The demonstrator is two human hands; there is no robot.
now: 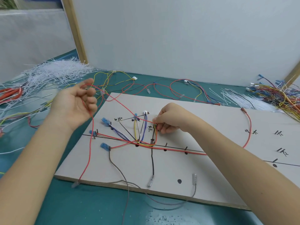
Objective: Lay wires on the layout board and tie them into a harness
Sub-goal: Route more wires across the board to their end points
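R hand pinches the red wire end at a peg on the layout board; L hand holds its slack up w/ curled fingers. Risk imo: the loose loop snags laid wires, drags them off pegs.

Right hand pinches wires at a peg on the board; raised left hand holds a red wire.
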